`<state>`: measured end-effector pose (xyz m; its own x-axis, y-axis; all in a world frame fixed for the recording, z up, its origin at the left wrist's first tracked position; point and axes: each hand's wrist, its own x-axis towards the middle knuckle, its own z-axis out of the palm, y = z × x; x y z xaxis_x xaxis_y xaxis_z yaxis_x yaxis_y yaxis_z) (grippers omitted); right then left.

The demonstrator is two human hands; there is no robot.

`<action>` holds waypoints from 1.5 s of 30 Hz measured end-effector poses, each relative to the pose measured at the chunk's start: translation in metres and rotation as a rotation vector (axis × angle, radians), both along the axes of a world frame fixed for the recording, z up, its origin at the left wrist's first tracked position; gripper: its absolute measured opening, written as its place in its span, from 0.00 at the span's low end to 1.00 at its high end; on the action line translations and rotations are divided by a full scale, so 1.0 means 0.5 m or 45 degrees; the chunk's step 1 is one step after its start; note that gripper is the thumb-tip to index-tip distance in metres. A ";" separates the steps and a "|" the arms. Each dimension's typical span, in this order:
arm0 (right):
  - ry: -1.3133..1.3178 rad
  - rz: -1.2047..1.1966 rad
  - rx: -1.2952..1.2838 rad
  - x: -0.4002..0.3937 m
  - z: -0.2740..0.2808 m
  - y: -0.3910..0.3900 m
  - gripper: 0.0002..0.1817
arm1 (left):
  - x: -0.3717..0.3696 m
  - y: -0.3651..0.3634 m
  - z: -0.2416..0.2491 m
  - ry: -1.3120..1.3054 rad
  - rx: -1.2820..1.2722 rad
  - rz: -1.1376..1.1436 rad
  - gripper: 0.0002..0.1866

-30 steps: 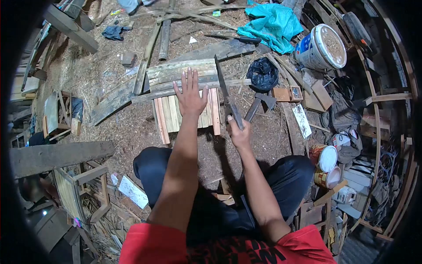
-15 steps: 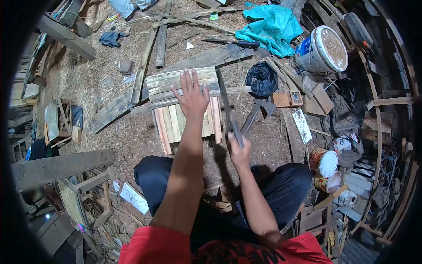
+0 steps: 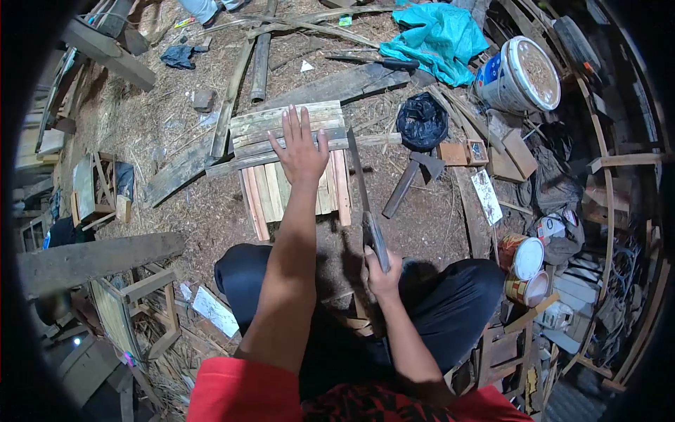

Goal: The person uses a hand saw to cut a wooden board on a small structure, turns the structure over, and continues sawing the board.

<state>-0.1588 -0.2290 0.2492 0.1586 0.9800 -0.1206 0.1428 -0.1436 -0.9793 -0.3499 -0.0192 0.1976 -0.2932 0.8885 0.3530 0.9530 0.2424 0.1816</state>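
Observation:
A small slatted wooden piece (image 3: 267, 186), with upright slats and crosswise slats over its far end, lies on the ground before me. Flat on the crosswise slats, fingers stretched out, rests my left hand (image 3: 302, 149). My right hand (image 3: 383, 273) is wrapped round the handle of a handsaw (image 3: 361, 179). The saw's blade points away from me, its tip at the right ends of the crosswise slats. A long grey strip (image 3: 376, 139) sticks out to the right, beyond the blade. Right of the saw lies a hatchet (image 3: 408, 184).
A black plastic bag (image 3: 422, 123), a white bucket (image 3: 520, 74) and a teal tarp (image 3: 439, 42) are at the far right. Long boards (image 3: 323, 88) lie across the sawdust-strewn ground. Paint cans (image 3: 524, 257) stand right of my knee; a thick plank (image 3: 105, 260) juts in from the left.
My right hand has drawn the handsaw back toward me, and its blade sits lower beside the slats. My left hand stays pressed on the wood. The view has shifted slightly.

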 end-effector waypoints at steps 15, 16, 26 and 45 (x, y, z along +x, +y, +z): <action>0.020 0.004 -0.041 -0.023 -0.023 0.045 0.21 | 0.009 -0.119 -0.031 -0.002 -0.085 -0.214 0.39; 0.039 0.002 -0.028 -0.028 -0.025 0.042 0.21 | 0.013 -0.131 -0.022 0.002 -0.115 -0.212 0.39; -0.013 -0.028 -0.056 -0.018 -0.014 0.018 0.18 | 0.015 -0.135 -0.022 -0.083 -0.099 -0.207 0.38; -0.041 -0.008 -0.059 -0.015 0.014 0.001 0.16 | 0.020 -0.135 -0.022 -0.075 -0.179 -0.163 0.39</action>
